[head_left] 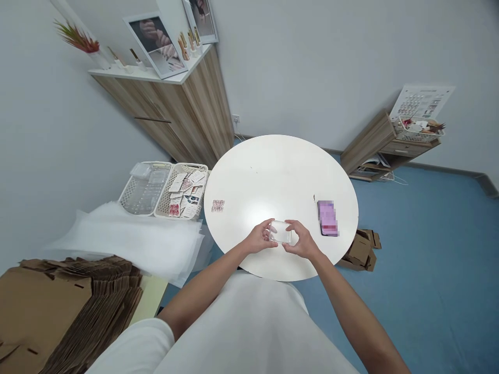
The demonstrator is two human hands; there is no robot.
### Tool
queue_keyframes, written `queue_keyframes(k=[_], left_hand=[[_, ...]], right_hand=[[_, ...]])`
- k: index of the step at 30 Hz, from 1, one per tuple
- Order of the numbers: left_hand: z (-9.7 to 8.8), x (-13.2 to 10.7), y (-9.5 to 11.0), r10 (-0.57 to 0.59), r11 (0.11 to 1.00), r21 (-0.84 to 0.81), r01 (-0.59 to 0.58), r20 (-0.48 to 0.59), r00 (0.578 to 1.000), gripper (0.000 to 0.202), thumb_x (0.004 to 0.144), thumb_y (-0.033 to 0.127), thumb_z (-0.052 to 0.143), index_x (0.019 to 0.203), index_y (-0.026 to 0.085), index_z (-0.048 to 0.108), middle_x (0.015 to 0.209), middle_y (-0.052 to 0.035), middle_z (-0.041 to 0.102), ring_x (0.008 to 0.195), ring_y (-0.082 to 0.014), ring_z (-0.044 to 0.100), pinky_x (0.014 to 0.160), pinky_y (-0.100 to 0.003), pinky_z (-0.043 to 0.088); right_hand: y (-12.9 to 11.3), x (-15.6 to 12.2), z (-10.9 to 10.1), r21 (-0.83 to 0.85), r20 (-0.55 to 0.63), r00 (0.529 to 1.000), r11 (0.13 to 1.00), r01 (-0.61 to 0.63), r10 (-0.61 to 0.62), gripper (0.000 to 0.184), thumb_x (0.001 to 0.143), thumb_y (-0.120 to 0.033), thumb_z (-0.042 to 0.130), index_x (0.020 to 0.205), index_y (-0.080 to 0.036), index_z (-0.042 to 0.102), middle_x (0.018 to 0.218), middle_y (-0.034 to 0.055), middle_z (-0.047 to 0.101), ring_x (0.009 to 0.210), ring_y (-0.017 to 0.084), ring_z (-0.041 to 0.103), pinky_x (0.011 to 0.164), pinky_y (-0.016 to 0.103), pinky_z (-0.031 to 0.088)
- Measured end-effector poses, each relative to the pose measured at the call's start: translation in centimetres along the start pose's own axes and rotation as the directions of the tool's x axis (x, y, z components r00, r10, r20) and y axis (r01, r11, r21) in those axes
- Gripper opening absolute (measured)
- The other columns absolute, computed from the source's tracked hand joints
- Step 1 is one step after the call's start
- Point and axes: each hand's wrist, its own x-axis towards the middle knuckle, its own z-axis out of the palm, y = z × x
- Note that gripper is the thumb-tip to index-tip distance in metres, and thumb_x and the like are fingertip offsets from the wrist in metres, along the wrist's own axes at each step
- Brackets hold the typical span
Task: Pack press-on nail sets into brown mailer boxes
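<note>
Between both hands is a small clear plastic box (280,231), held just above the near part of the round white table (280,166). My left hand (260,237) grips its left end, thumb and fingers on opposite edges. On the right end, my right hand (302,240) pinches it the same way. I cannot make out whether anything lies inside the box. A small set of press-on nails (218,206) rests at the table's left side. To the right of my hands lies a phone (328,218) with a purple, blurred screen.
Left of the table stand a white basket of clear boxes (142,192) and a white basket of printed cards (187,195). Nearer are white sheets (136,234) and stacked flat cardboard (58,311). Folded cardboard boxes (360,250) sit on the floor at right. A wooden cabinet (187,109) stands behind.
</note>
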Motion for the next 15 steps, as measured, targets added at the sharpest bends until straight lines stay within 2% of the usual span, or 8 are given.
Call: queue_keyframes(k=[5,8,11,15], left_hand=[[-0.3,-0.3,-0.3,-0.053,0.993,-0.106,0.053,-0.002,0.999,0.084,0.060,0.017,0.070,0.131,0.024,0.026,0.099,-0.0069,0.055,0.071,-0.0084,0.055,0.073,-0.031,0.042],[-0.6,-0.4,-0.7,-0.123,0.981,-0.149,0.121,-0.005,0.992,0.071,0.061,0.016,0.069,0.125,0.020,0.037,0.090,-0.0060,0.059,0.072,-0.0110,0.057,0.074,-0.032,0.042],[-1.0,-0.6,-1.2,-0.181,0.976,-0.122,0.178,-0.013,0.983,0.055,0.059,0.015,0.069,0.110,0.016,0.051,0.082,-0.0053,0.062,0.071,-0.0127,0.059,0.072,-0.031,0.043],[-1.5,-1.2,-1.8,-0.200,0.977,-0.087,0.197,-0.027,0.979,0.051,0.059,0.018,0.070,0.106,0.016,0.053,0.082,-0.0058,0.063,0.072,-0.0133,0.060,0.073,-0.031,0.043]], right_hand=[[0.6,-0.6,0.2,0.000,-0.023,1.000,1.000,-0.020,0.020,0.037,0.056,-0.027,0.064,0.088,-0.021,0.047,0.113,0.0104,0.049,0.102,0.024,0.049,0.080,0.037,0.041],[0.5,-0.8,0.0,-0.007,-0.002,0.999,0.999,-0.048,0.048,0.038,0.056,-0.027,0.064,0.090,-0.021,0.048,0.113,0.0102,0.049,0.103,0.024,0.048,0.080,0.036,0.040],[-0.2,-0.8,-0.4,0.009,0.072,0.994,0.996,-0.085,0.084,0.037,0.058,-0.031,0.064,0.090,-0.021,0.049,0.111,0.0087,0.051,0.102,0.023,0.049,0.080,0.035,0.040],[-1.1,-0.1,-0.8,0.096,0.148,0.965,0.968,-0.230,0.215,0.032,0.066,-0.039,0.058,0.093,-0.022,0.051,0.100,0.0043,0.057,0.083,0.018,0.057,0.072,0.031,0.043]])
